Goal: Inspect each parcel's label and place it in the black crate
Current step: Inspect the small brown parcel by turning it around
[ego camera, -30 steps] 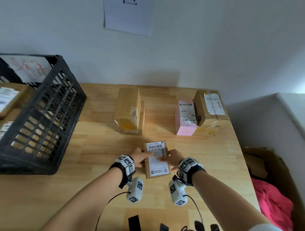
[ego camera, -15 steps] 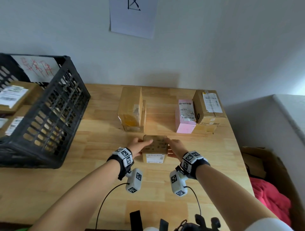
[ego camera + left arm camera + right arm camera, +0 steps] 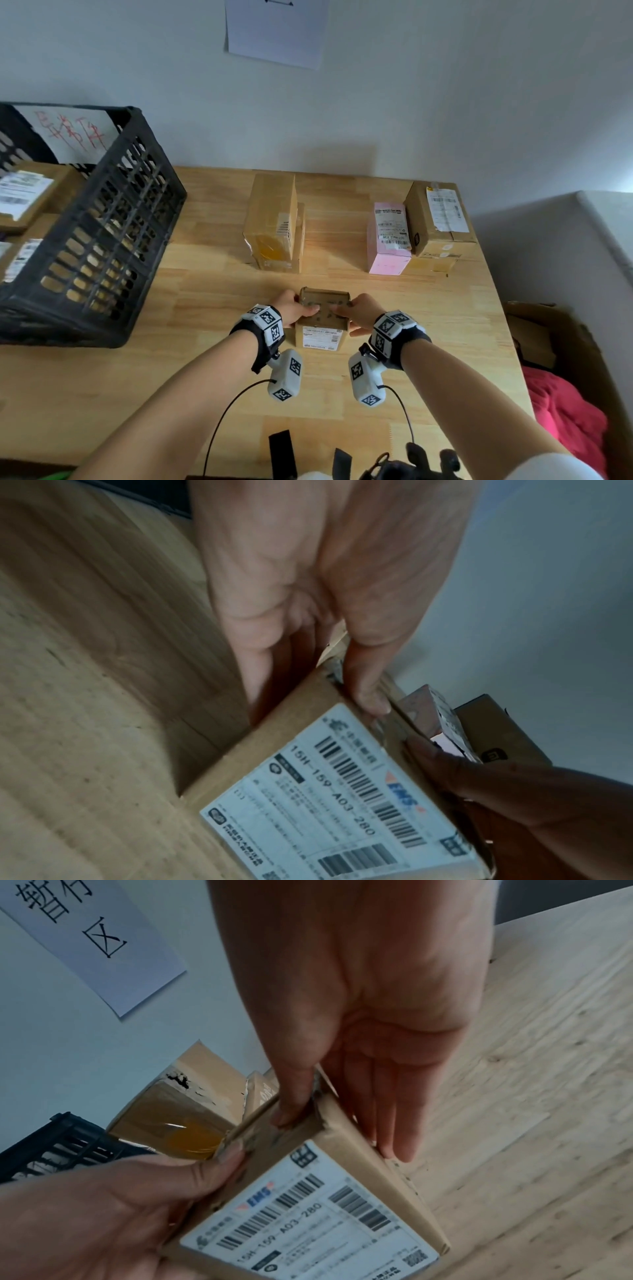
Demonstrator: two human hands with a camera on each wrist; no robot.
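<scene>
Both hands pinch the small parcel (image 3: 322, 317) at the table's (image 3: 205, 308) near middle: left hand (image 3: 295, 307) and right hand (image 3: 360, 310) each with thumb on the top edge, fingers down the side. Label (image 3: 337, 799) faces the person, tipped up. Read it, keep the grip even so the box doesn't twist, then carry left over the crate (image 3: 102, 240) wall and lower it in beside the parcels already there.

Place: parcel sorting room
Evidence: labelled brown cardboard parcels (image 3: 274, 222) on light wooden table (image 3: 205, 308), black plastic lattice crate (image 3: 102, 240), white paper wall sign (image 3: 274, 31)
</scene>
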